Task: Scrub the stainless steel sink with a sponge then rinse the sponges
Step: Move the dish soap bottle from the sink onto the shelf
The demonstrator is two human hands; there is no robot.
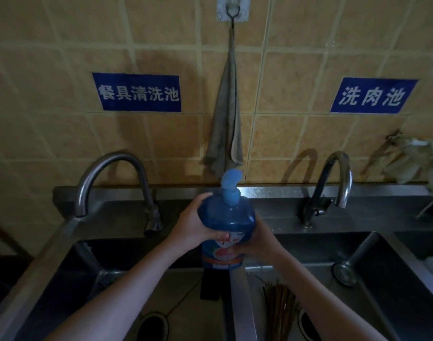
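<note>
Above sink (70,232), upright soap bottle (226,217), pump (231,183) up, between both hands.

Both hands grip a blue pump bottle (226,225) above the divider of a steel double sink (237,303): the left hand (189,226) on its shoulder, the right hand (258,238) around its label side. A gooseneck tap (112,178) stands over each basin, and a grey cloth (226,124) hangs from a wall hook (232,8) between two blue signs (136,92).
</note>
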